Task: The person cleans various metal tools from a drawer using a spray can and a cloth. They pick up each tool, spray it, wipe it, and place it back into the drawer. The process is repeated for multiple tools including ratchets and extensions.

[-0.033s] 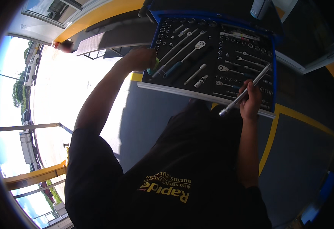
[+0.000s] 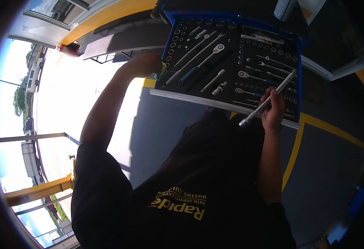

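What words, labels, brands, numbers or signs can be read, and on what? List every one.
Dark shirt: yellow lettering, upside down in this view; wording not copied out.
Pale container: marks too small to read.
Metal bar in the right hand: none legible.

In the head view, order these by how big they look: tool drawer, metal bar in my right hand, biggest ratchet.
Tool drawer
Metal bar
Biggest ratchet
The held bar is probably nearer the camera, so which of those two is really longer is unsure.
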Tool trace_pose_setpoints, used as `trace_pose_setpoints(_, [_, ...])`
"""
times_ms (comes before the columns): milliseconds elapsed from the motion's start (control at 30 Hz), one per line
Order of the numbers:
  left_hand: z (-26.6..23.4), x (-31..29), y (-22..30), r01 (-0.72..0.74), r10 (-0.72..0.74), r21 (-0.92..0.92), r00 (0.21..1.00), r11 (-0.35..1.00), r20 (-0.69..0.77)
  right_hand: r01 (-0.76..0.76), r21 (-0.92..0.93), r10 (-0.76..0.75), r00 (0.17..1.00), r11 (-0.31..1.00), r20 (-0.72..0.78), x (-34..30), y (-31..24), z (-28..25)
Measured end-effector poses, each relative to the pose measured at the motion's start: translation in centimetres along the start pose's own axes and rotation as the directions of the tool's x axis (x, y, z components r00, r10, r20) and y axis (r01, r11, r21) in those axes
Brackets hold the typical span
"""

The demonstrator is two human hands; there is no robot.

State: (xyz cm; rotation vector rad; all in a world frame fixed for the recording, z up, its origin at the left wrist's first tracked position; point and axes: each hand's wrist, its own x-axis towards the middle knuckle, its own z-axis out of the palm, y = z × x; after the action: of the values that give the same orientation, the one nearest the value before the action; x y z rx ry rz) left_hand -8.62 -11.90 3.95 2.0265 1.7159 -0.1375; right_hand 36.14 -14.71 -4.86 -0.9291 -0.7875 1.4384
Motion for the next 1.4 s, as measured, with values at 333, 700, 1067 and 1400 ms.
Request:
trace_pose_setpoints(333, [3.6,-2.3,7.0,-0.096,-0.231,-0.687,0.901,0.721,-0.368,-0.033,-0.112,0.047,0.991,0.993,0.125,3.0,-3.3,6.8])
trace_pose_setpoints(700, [11.8,5.2,9.9,-0.112,0.315,0.402,0.816,0.909,-0.485,0.479,-0.441,-0.281,0.852,0.759,0.441,11.3,-2.8,12.0])
trace_pose_setpoints(1067, [10.7,-0.3,8.5,-0.134,0.363,0.472,0.824,0.871,-0.435,0.835,-0.511,-0.092,0.536,0.202,0.839,10.8,0.4,13.0])
trace_pose_setpoints(1400, [6.0,0.7,7.4,-0.122,0.220,0.541,0.968,0.832,-0.121,0.832,-0.529,-0.043,0.542,0.167,0.839,9.0,3.7,12.5])
